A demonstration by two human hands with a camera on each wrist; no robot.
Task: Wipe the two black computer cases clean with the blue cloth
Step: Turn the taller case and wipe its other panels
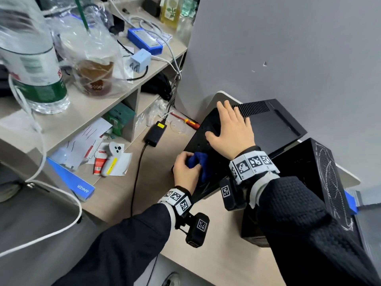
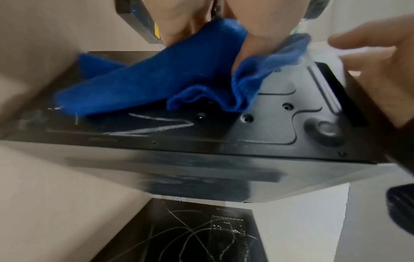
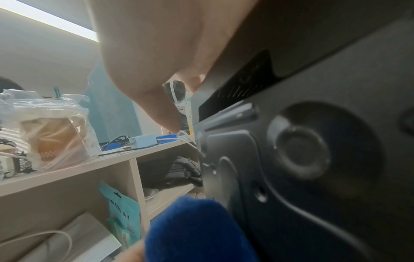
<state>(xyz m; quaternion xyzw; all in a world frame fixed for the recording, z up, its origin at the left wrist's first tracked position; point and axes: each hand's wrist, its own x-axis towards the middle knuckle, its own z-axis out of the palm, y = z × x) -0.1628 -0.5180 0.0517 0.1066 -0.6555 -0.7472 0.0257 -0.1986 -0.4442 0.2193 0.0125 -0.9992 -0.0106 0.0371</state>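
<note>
A flat black computer case [image 1: 274, 122] lies on the desk against the grey wall. My left hand [image 1: 185, 170] grips the bunched blue cloth [image 1: 201, 164] and presses it onto the case's near left corner. In the left wrist view the blue cloth [image 2: 170, 78] lies over the black case [image 2: 280, 113], beside white chalk-like marks [image 2: 156, 125]. My right hand [image 1: 231, 129] rests flat on the case top with fingers spread. A second black case [image 1: 317, 182] with white scribbles stands to the right, partly behind my right forearm. The right wrist view shows the cloth [image 3: 197, 228] and the case panel [image 3: 313, 159].
A black power brick [image 1: 155, 133] with its cable lies left of the case, near a red screwdriver [image 1: 186, 120]. A white controller [image 1: 112, 156], papers and a blue box [image 1: 70, 180] clutter the desk's left. A shelf unit [image 1: 127, 93] carries a water bottle [image 1: 35, 65] and a bagged cup [image 1: 97, 75].
</note>
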